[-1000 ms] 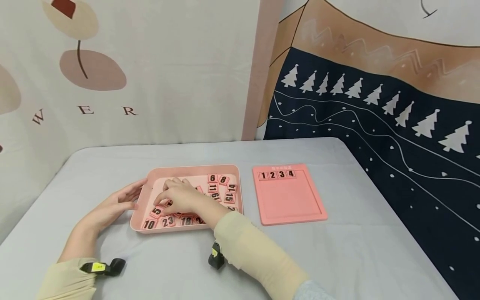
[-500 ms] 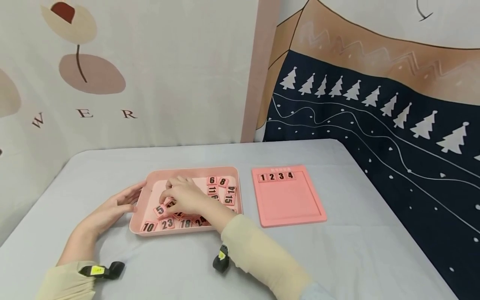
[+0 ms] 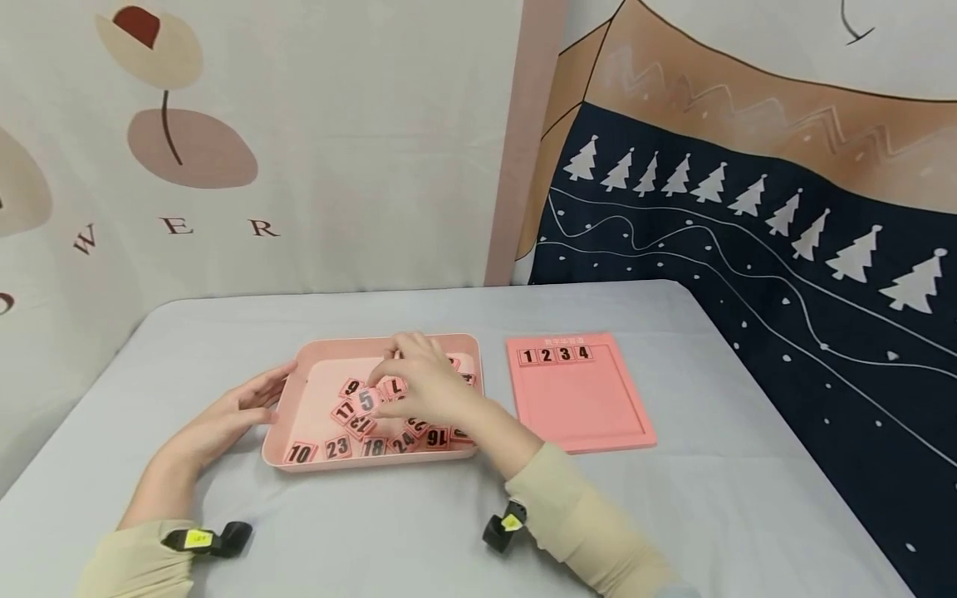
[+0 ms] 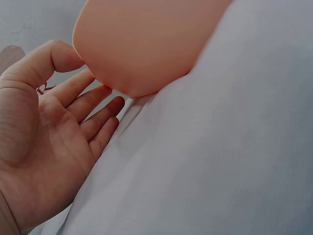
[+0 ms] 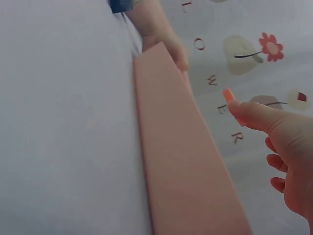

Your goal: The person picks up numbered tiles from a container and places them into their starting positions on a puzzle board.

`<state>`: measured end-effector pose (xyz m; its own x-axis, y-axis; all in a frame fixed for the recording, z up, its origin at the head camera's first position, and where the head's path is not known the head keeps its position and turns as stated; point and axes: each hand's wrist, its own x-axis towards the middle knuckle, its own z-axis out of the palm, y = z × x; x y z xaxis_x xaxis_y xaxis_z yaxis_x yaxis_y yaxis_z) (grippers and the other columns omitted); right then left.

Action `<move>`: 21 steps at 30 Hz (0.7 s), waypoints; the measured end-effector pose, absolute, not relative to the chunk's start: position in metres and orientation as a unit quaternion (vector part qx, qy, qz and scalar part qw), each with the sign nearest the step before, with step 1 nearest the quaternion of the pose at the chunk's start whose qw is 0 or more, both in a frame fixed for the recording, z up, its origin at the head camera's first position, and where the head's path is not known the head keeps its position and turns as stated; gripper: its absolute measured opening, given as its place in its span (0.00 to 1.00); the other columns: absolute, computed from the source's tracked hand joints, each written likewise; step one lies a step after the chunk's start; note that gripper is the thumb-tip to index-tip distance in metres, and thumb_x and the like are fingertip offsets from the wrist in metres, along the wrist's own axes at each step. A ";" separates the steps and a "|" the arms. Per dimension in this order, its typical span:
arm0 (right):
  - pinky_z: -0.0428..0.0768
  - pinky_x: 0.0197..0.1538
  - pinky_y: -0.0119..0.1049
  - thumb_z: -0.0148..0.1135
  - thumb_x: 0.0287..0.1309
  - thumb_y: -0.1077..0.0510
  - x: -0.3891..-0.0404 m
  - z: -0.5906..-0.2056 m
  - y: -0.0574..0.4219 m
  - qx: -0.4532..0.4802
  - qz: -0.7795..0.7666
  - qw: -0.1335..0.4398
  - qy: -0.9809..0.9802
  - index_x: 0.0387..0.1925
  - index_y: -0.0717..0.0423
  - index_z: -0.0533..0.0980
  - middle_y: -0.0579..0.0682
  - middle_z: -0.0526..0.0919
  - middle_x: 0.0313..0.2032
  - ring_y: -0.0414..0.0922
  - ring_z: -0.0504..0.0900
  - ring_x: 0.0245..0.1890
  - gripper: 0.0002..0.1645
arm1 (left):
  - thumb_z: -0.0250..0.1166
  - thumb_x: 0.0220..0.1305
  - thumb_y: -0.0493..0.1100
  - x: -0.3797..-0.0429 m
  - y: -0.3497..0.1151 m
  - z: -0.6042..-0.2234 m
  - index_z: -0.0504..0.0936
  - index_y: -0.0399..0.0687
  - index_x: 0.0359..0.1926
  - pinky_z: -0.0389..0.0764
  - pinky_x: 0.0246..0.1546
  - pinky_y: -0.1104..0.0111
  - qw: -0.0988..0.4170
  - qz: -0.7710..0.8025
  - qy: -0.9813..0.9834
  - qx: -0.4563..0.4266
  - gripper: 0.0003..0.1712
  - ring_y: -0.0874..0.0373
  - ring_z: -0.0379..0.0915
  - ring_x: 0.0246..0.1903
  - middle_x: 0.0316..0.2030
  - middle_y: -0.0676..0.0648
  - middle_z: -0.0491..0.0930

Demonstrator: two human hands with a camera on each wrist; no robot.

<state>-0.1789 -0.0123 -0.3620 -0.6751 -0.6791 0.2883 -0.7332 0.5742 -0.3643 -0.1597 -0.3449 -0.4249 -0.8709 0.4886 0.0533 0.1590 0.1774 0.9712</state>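
My right hand pinches a pink number tile marked 5 between thumb and fingers, raised over the pink tray. In the right wrist view the tile shows edge-on at the thumb tip, above the tray's side. My left hand rests at the tray's left end. The left wrist view has the thumb tip at the rim and the loosely extended fingers against or beside the outer wall. Several tiles lie loose in the tray, among them 10, 23 and 18; my right hand hides others.
To the right of the tray lies a flat pink board with a raised border. Tiles 1, 2, 3 and 4 stand in a row along its top edge. A pale cloth covers the table, and printed curtains hang behind it.
My right hand has lifted the 5 tile from the left part of the tray and moved right with it. Tiles 9 and 17 have come into sight. The left hand stays at the tray.
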 end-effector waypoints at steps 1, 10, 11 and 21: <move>0.58 0.57 0.37 0.74 0.45 0.41 -0.178 -0.361 -0.005 0.394 0.243 0.061 -0.884 0.41 0.39 0.82 0.39 0.67 0.44 0.38 0.61 0.49 0.19 | 0.53 0.62 0.26 -0.160 -0.345 -0.425 0.49 0.37 0.73 0.62 0.55 0.82 0.136 0.604 0.756 0.212 0.40 0.75 0.57 0.61 0.72 0.50 0.54; 0.61 0.55 0.43 0.78 0.40 0.49 -0.180 -0.354 0.075 0.351 0.324 0.115 -0.871 0.39 0.45 0.83 0.44 0.69 0.43 0.42 0.63 0.47 0.20 | 0.54 0.62 0.27 -0.161 -0.342 -0.425 0.50 0.37 0.73 0.62 0.54 0.82 0.137 0.603 0.758 0.208 0.40 0.76 0.57 0.61 0.71 0.51 0.55; 0.61 0.54 0.43 0.79 0.39 0.50 -0.182 -0.354 0.084 0.347 0.328 0.124 -0.870 0.39 0.45 0.83 0.44 0.69 0.43 0.42 0.63 0.47 0.20 | 0.54 0.62 0.27 -0.161 -0.342 -0.425 0.50 0.37 0.73 0.62 0.54 0.82 0.137 0.604 0.757 0.207 0.40 0.76 0.57 0.60 0.71 0.52 0.55; 0.59 0.55 0.50 0.80 0.38 0.56 -0.196 -0.366 0.179 0.257 0.345 0.152 -0.890 0.38 0.53 0.85 0.48 0.70 0.43 0.49 0.63 0.50 0.20 | 0.54 0.62 0.27 -0.161 -0.345 -0.426 0.50 0.39 0.74 0.62 0.53 0.83 0.135 0.602 0.760 0.205 0.40 0.76 0.57 0.60 0.72 0.51 0.53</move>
<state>-0.1958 0.1791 -0.3656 -0.8216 -0.3522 0.4483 -0.5623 0.6299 -0.5357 -0.1611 -0.3447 -0.4261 -0.8793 0.4745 0.0421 0.1497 0.1914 0.9700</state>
